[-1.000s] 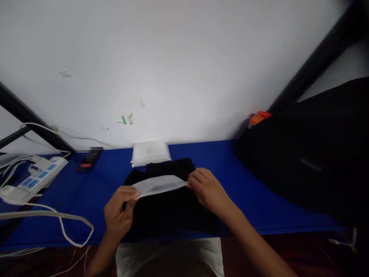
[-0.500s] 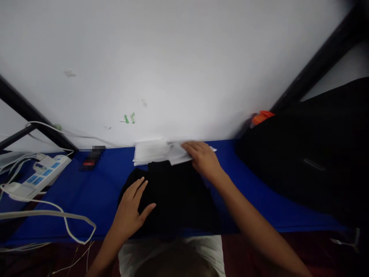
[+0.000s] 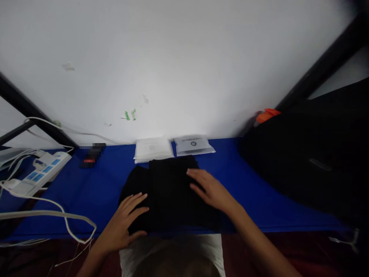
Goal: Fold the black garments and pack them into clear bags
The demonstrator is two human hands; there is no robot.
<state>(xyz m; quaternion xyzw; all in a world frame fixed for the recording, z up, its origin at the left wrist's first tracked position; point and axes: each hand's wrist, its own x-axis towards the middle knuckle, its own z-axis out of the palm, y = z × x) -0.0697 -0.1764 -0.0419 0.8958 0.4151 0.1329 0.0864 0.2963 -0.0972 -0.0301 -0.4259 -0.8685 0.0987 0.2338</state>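
Observation:
A piece of black cloth (image 3: 170,188), apparently a folded garment, lies on the blue tabletop (image 3: 106,192) in front of me. My left hand (image 3: 125,223) rests open at its left edge, fingers spread. Over its right part is my right hand (image 3: 211,188), also open, the fingers stretched out on or just above the fabric. Behind the cloth sits a stack of white plastic packets (image 3: 152,149). Beside that stack, to the right, lies one frosted packet (image 3: 193,145) with dark print and a round logo. Neither hand holds anything.
On the left lie a white power strip (image 3: 47,173) with cables and a dark, blurred-out object (image 3: 92,156). A large black item (image 3: 311,161) covers the right side, with something orange (image 3: 267,115) behind it. The white wall (image 3: 184,69) borders the table's back edge.
My right hand has let go of the frosted packet, which now lies flat beside the stack, and has drawn back over the black cloth. My left hand has shifted slightly toward me.

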